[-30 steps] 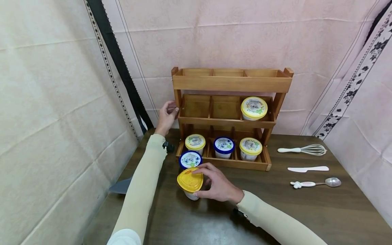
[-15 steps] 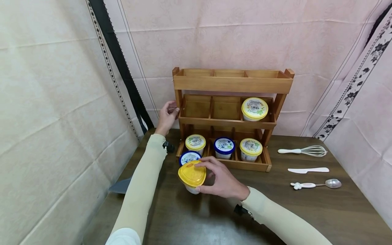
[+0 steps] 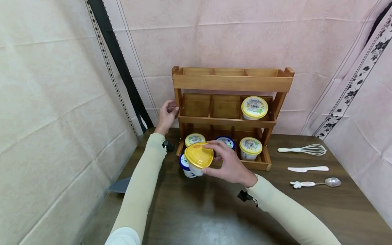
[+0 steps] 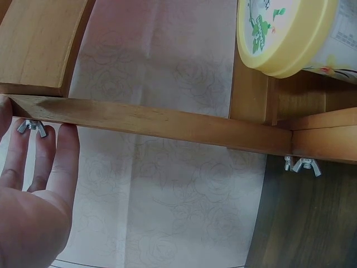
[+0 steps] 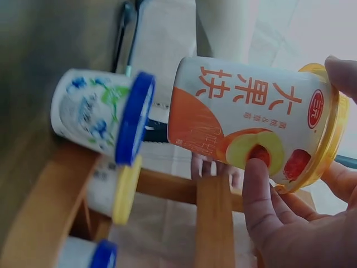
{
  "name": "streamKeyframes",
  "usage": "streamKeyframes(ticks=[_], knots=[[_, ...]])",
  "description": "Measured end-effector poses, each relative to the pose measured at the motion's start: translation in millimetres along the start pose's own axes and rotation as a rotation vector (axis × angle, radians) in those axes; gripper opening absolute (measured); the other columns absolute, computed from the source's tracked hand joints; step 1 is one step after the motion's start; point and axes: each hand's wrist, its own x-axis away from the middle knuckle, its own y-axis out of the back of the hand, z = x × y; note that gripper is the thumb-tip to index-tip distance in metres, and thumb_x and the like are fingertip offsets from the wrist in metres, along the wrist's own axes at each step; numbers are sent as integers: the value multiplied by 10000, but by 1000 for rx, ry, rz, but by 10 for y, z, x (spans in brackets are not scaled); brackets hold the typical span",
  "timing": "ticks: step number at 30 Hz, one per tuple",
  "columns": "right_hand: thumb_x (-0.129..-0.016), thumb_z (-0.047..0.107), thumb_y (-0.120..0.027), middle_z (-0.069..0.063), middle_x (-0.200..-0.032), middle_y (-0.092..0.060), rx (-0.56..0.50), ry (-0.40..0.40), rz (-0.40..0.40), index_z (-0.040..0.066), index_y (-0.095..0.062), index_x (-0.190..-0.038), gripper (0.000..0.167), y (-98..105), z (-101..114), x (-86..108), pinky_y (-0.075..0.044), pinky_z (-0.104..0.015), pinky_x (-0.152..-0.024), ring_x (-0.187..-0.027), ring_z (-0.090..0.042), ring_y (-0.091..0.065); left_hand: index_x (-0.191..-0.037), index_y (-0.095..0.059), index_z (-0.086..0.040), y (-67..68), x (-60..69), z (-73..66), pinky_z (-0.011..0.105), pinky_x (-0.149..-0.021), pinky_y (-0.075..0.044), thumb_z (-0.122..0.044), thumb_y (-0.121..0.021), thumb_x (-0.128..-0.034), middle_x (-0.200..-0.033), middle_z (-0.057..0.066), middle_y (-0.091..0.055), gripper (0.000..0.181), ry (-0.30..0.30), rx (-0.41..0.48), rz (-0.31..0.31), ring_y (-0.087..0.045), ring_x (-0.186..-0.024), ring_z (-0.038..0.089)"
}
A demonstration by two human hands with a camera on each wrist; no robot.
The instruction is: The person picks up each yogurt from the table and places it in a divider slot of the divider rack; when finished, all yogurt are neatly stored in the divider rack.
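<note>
In the head view, my right hand point(image 3: 228, 163) grips a yogurt cup point(image 3: 199, 156) by its yellow lid and side, in the air before the rack. Peach artwork covers this cup point(image 5: 240, 117) in the right wrist view. Just behind it, partly hidden, a blue-lidded cup point(image 3: 184, 164) stands at the rack's lower left front. My left hand point(image 3: 167, 117) is at the left side of the wooden rack point(image 3: 232, 83). The left wrist view has its extended fingers point(image 4: 66, 148) touching the post beside a wing nut.
On the lower tier sit a yellow-lidded cup point(image 3: 194, 139), a blue-lidded cup point(image 3: 227, 141) and another yellow-lidded cup point(image 3: 250, 148). One more yellow-lidded cup point(image 3: 254, 108) occupies the middle tier's right compartment. A whisk point(image 3: 306, 150), knife point(image 3: 307, 169) and spoon point(image 3: 318, 183) lie at right.
My right hand has raised the held cup off the table and carried it forward and slightly right, so it now covers part of the blue-lidded cup. The left hand stays put.
</note>
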Motion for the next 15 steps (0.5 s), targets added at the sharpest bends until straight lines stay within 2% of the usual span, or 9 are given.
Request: streamKeyframes(ticks=[7,15], knots=[[-850,302,-914,-84,-1524,-508,54,20,-68,152,-599,-1470,712,246,-9,-134,-647,-441,-820,-1207,-238,-633,-1404,-609,-195,-4,1,-1,403,-953,-589,-190,-643,-1071,-1326,74,-631,334,10,7,2,-642,-1221,244],[-853,313,-913,-92,-1552,-491,109,4,-145,153,-586,-1488,732,556,-15,-329,-649,-424,-843,-1205,-237,-635,-1403,-609,-212,5,2,-5,401,-966,-589,-186,-638,-1074,-1331,66,-630,331,12,15,1,-638,-1233,240]])
